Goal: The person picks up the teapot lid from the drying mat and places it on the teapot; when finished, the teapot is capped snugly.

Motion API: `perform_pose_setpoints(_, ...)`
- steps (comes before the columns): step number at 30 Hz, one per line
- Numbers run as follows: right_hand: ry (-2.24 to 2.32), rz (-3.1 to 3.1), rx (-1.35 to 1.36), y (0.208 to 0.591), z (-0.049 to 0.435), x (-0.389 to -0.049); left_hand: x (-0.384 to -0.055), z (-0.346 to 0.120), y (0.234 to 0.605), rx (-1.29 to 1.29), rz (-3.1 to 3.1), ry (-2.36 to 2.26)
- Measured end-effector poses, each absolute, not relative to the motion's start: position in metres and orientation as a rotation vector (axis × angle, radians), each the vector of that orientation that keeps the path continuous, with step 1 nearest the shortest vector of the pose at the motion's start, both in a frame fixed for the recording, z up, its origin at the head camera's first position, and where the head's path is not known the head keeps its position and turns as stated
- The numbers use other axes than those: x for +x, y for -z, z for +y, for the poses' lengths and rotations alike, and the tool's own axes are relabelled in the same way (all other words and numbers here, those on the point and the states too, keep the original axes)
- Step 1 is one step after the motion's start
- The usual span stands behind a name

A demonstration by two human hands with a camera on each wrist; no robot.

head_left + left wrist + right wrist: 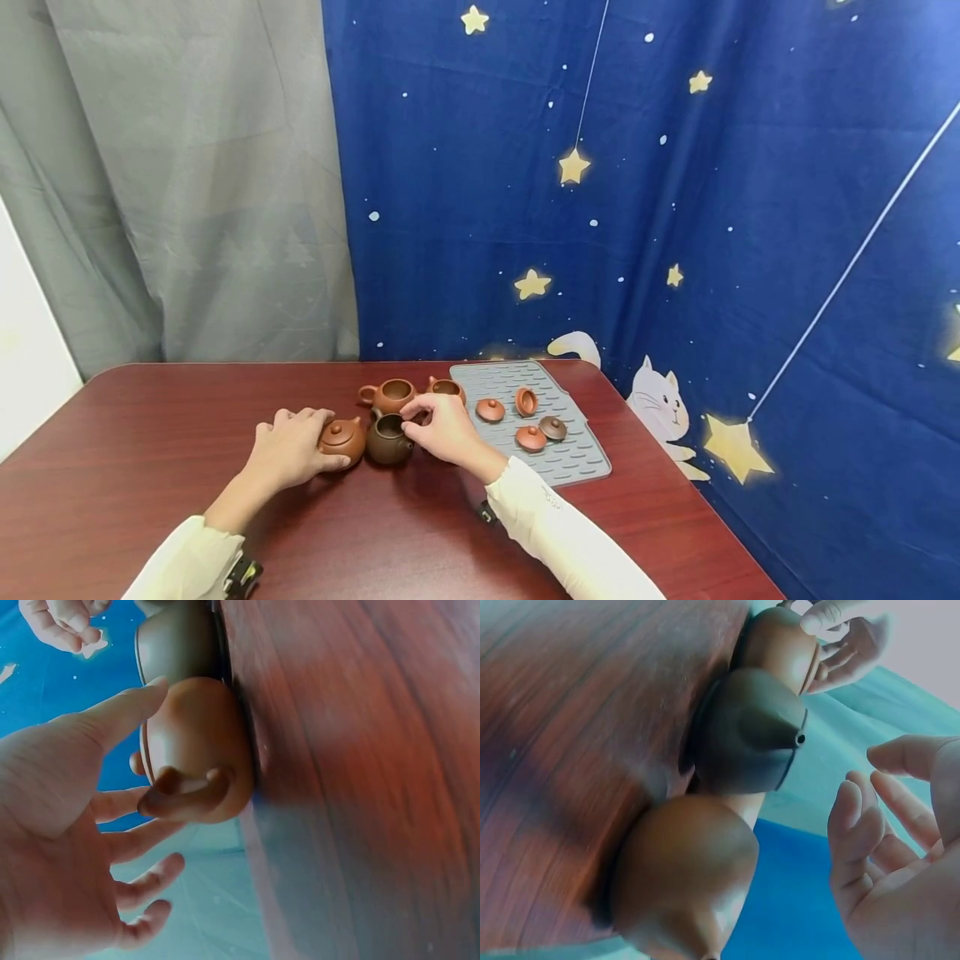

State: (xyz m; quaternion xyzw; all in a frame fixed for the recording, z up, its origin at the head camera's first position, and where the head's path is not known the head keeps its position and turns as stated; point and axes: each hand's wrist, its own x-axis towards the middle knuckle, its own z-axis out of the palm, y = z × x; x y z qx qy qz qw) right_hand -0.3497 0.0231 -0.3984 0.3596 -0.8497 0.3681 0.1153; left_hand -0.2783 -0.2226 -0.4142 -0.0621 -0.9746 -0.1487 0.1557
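Note:
My left hand (288,446) spans a lidded reddish-brown teapot (342,443), thumb on its near side and index finger on the far side; the other fingers spread loosely. Touching it on the right stands a dark brown teapot (390,442) with its top uncovered. Over this dark pot's right edge is my right hand (446,429), fingers bent and a gap between thumb and fingertips. No object shows in it in the right wrist view. A brown teapot (686,874) stands beside the dark one, mostly hidden by the right hand in the head view.
Behind are two more lidless brown teapots, one left (395,393) and one right (447,387). A grey ridged mat (573,462) lies to the right with several small lids, including a dark lid (553,428) and an upturned reddish lid (527,402). Curtains hang behind the table.

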Motion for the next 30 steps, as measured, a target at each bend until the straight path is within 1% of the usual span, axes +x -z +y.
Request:
perform_pose_setpoints(9,-1.116,-2.509,0.977,0.395,0.045,-0.351,-0.275,-0.203,0.408,-0.242,-2.68,0.462)
perform_pose_setpoints(18,-1.099,-2.548,0.883,0.398,0.073,-0.351,-0.281,-0.186,0.413,-0.304,-2.627,0.408)
perform_pose_setpoints(30,-1.107,-2.556,0.794,0.403,0.113,-0.357,-0.29,-0.174,0.418,-0.3,-2.656,0.356)
